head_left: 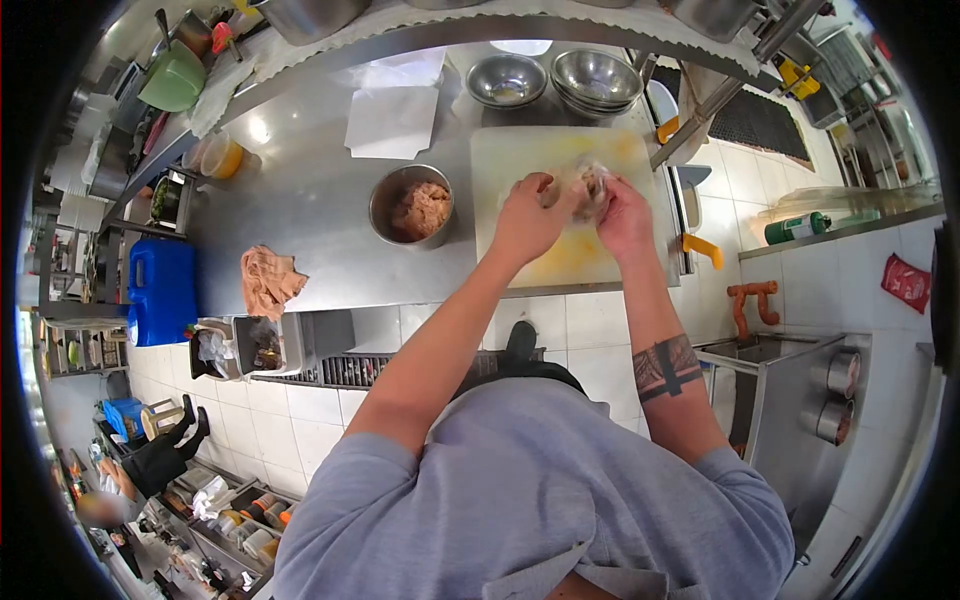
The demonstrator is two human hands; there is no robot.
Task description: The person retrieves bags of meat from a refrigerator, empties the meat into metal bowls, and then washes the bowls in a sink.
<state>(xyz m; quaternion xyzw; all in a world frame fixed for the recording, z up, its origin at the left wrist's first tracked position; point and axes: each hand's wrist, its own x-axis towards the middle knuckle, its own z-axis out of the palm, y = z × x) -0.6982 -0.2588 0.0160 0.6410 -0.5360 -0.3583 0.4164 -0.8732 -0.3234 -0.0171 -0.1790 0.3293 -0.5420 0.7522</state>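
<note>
Above the white cutting board [500,165], a clear plastic bag [590,180] hangs between my two hands, slightly smeared by motion. Something pale and brownish shows inside it, too blurred to name. My right hand [627,213] grips the bag's right side, fingers closed. Curled at the bag's left side is my left hand [532,217], its fingertips partly hidden but seemingly pinching the plastic. To the left of the board stands a steel pot [378,205] with pinkish raw ground meat [424,208] in it.
Steel bowls [507,82] stand behind the board, below an overhead shelf [440,30]. A white sheet [392,122] and a crumpled cloth [270,281] lie on the steel table [320,230]. A blue jug [162,290] is at its left. Another person [150,465] is at lower left.
</note>
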